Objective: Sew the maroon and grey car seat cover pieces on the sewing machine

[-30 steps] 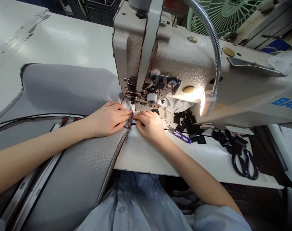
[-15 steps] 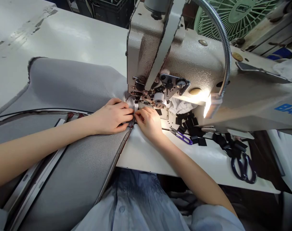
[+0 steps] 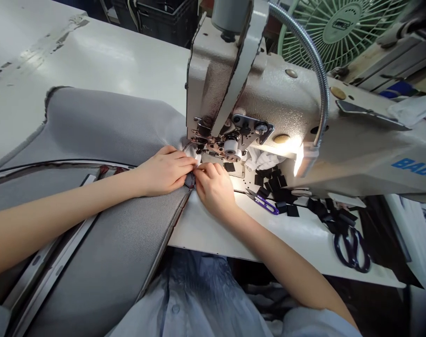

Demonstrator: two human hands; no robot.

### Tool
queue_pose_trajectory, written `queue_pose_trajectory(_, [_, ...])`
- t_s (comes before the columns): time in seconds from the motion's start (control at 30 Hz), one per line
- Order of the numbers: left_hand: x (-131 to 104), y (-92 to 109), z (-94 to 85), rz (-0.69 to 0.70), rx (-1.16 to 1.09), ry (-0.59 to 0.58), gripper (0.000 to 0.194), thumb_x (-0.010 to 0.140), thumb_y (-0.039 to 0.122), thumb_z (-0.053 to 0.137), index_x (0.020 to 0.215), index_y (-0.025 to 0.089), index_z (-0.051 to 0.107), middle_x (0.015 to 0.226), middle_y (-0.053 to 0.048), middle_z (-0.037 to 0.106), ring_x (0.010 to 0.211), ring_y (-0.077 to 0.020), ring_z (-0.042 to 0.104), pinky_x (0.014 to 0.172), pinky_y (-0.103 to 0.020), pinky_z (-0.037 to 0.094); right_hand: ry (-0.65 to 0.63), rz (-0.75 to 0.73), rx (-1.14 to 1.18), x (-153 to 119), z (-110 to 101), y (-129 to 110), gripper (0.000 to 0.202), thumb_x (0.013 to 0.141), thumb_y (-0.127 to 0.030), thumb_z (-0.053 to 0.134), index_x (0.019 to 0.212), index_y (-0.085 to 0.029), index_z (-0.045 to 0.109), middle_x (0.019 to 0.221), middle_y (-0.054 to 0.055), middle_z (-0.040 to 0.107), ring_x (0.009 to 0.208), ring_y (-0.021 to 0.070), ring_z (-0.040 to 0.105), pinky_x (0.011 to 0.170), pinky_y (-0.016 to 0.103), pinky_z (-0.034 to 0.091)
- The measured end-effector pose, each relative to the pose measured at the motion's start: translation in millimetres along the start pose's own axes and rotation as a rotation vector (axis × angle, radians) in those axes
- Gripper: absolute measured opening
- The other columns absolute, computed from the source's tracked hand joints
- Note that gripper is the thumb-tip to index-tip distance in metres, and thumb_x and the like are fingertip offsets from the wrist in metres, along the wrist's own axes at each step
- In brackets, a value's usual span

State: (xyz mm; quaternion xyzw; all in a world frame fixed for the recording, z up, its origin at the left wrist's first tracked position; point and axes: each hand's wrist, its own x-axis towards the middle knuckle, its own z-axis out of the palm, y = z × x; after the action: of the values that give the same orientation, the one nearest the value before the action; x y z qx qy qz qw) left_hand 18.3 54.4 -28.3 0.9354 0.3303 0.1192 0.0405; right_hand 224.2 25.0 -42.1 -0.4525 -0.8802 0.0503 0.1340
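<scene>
A large padded grey fabric piece (image 3: 135, 238) with bound seams lies over the table's left side and hangs toward my lap. My left hand (image 3: 169, 172) rests on it, its fingers drawn together at the seam edge close to the sewing machine's needle area (image 3: 200, 145). Touching those fingertips, my right hand (image 3: 215, 189) is closed in a pinch at the same edge. The pinched bit is mostly hidden by the fingers. Above both hands stands the head of the sewing machine (image 3: 213, 70).
Purple thread snips (image 3: 267, 204) lie right of my right hand, near scattered black fabric pieces (image 3: 277, 185). Dark-handled scissors (image 3: 353, 250) rest farther right. A lit lamp (image 3: 306, 161) hangs by the machine arm. A green fan (image 3: 339, 28) stands behind.
My left hand's fingers have come closer together at the seam. My right hand has shifted slightly down and left. The view has also moved a little.
</scene>
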Motion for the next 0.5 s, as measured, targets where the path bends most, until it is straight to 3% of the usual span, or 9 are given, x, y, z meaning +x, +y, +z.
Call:
queue_pose_trajectory(0.1, [1, 2, -0.7, 0.004, 0.014, 0.016, 0.031, 0.097, 0.02, 0.039, 0.118, 0.017, 0.063, 0.122, -0.009, 0.071, 0.108, -0.0242, 0.063, 0.093, -0.042, 0.04, -0.032, -0.099, -0.05, -12, -6, -12, 0.032, 0.093, -0.024, 0.055, 0.121, -0.011, 0.064, 0.128, 0.016, 0.064, 0.104, 0.0283, 0.054, 0.084, 0.04, 0.042])
queue_pose_trajectory(0.23, [1, 2, -1.4, 0.013, 0.017, 0.029, 0.03, 0.099, 0.022, 0.04, 0.116, 0.017, 0.064, 0.119, -0.009, 0.072, 0.105, -0.0232, 0.064, 0.089, -0.04, 0.04, -0.038, -0.221, -0.15, -13, -2, -18, 0.021, 0.096, -0.017, 0.048, 0.102, -0.013, 0.068, 0.116, 0.017, 0.07, 0.093, 0.0254, 0.058, 0.078, 0.038, 0.041])
queue_pose_trajectory(0.3, [1, 1, -0.5, 0.021, 0.031, 0.033, 0.031, 0.099, 0.022, 0.039, 0.117, 0.016, 0.063, 0.118, -0.009, 0.072, 0.104, -0.0229, 0.064, 0.089, -0.04, 0.04, -0.015, -0.251, -0.2, -9, 3, -15, 0.025, 0.098, -0.013, 0.043, 0.095, -0.014, 0.068, 0.109, 0.016, 0.072, 0.088, 0.0239, 0.059, 0.075, 0.036, 0.041])
queue_pose_trajectory(0.5, [9, -12, 6.6, 0.061, 0.06, 0.069, 0.029, 0.101, 0.023, 0.041, 0.115, 0.016, 0.064, 0.118, -0.008, 0.071, 0.109, -0.0218, 0.063, 0.094, -0.039, 0.039, 0.034, -0.288, -0.289, 1, 10, 1, 0.026, 0.099, -0.014, 0.043, 0.098, -0.013, 0.069, 0.118, 0.017, 0.071, 0.092, 0.0242, 0.061, 0.077, 0.037, 0.043])
